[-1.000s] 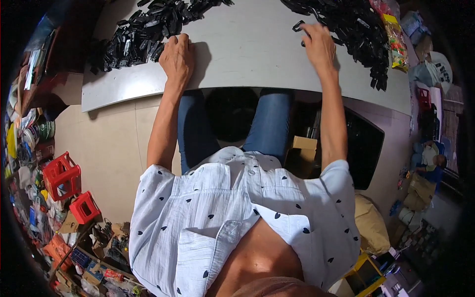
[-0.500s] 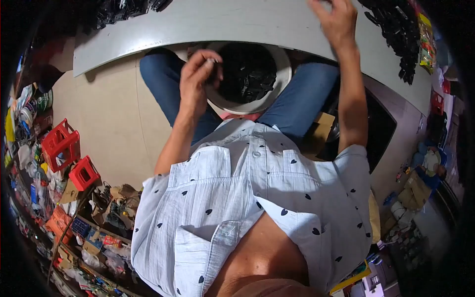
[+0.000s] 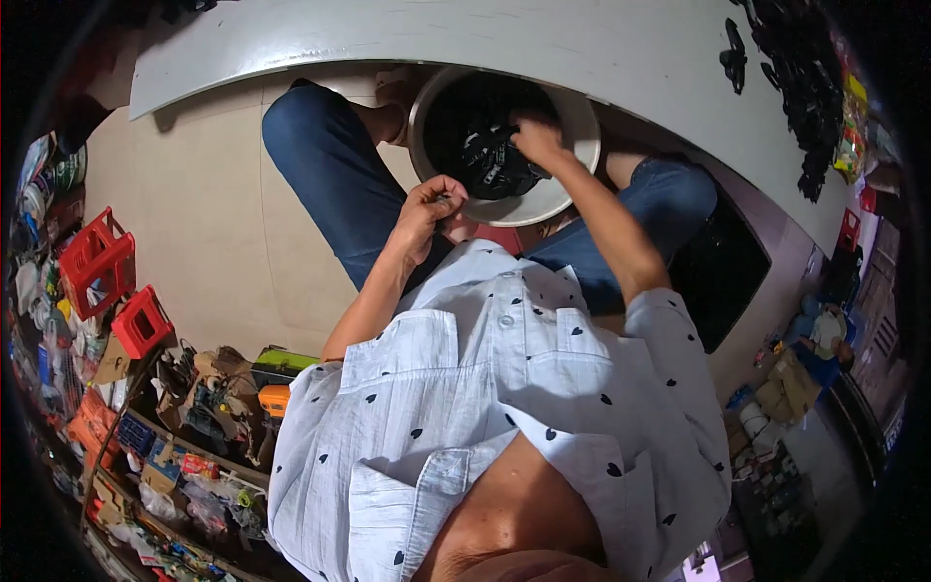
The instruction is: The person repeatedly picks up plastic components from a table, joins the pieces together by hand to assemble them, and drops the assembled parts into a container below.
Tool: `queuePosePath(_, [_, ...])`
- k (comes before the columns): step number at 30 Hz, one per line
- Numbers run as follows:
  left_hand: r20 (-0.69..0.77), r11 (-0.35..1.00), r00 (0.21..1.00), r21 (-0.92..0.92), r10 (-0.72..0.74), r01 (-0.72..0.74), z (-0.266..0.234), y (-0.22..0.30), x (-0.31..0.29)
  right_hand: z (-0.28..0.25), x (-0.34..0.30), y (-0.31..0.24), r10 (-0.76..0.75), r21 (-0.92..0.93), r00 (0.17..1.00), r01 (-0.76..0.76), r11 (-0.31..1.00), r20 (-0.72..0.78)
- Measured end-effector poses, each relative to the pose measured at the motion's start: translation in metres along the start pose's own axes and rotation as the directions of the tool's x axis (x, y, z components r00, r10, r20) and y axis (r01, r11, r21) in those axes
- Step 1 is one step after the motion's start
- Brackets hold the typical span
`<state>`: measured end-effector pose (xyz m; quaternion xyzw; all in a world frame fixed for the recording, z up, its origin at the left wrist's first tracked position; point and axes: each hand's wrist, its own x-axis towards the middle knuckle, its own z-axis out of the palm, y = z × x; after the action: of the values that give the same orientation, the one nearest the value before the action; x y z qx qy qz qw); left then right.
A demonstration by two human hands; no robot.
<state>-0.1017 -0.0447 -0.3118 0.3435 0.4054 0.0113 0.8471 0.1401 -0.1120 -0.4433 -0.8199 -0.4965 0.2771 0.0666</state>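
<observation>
Between my knees stands a round white tub (image 3: 424, 155) holding a heap of black plastic parts (image 3: 495, 170). My right hand (image 3: 535, 139) reaches down into it, and its fingertips are lost among the dark pieces. Just outside the tub's near left rim is my left hand (image 3: 434, 211), thumb and fingers pinched together. Whatever lies in that pinch is too small or too covered to name. A single black part (image 3: 733, 55) lies on the pale grey tabletop (image 3: 388, 34), beside a long pile of similar black parts (image 3: 800, 92).
The table's near edge passes over the tub's far side. A colourful packet (image 3: 852, 126) lies at the table's right end. On the floor to the left are red plastic stools (image 3: 99, 262), with crowded shelves of goods (image 3: 194, 475) below. A black flat panel (image 3: 722, 262) sits beyond my right knee.
My right hand has come back from above the table and down into the tub. My left hand has dropped lower, to beside the rim. My knees have spread and the view has shifted.
</observation>
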Motion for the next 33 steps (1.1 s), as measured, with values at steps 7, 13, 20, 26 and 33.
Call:
queuePosePath(7, [-0.049,1.0,0.999,-0.015,0.009,-0.01,0.004,-0.005,0.0,0.047,0.019,0.014,-0.079,-0.239,0.988,0.11,0.965,0.135])
queuePosePath(13, [0.045,0.996,0.997,0.048,0.068,-0.07,-0.005,-0.011,0.017,0.027,0.023,0.017,0.003,0.005,0.993,-0.004,1.0,0.116])
queuePosePath(20, [0.101,0.975,0.992,-0.217,0.069,-0.046,0.013,0.011,0.036,-0.081,-0.043,-0.045,-0.225,0.983,0.958,-0.183,0.004,0.18])
queuePosePath(26, [0.139,0.96,0.952,-0.114,0.271,-0.257,0.04,0.019,0.03,-0.093,-0.092,-0.074,-0.112,0.996,0.99,0.087,0.0,-0.087])
queuePosePath(33, [0.019,0.719,0.779,0.37,0.627,-0.588,0.063,0.036,-0.005,-0.12,-0.118,-0.096,-0.124,0.783,0.893,0.44,0.438,-0.433])
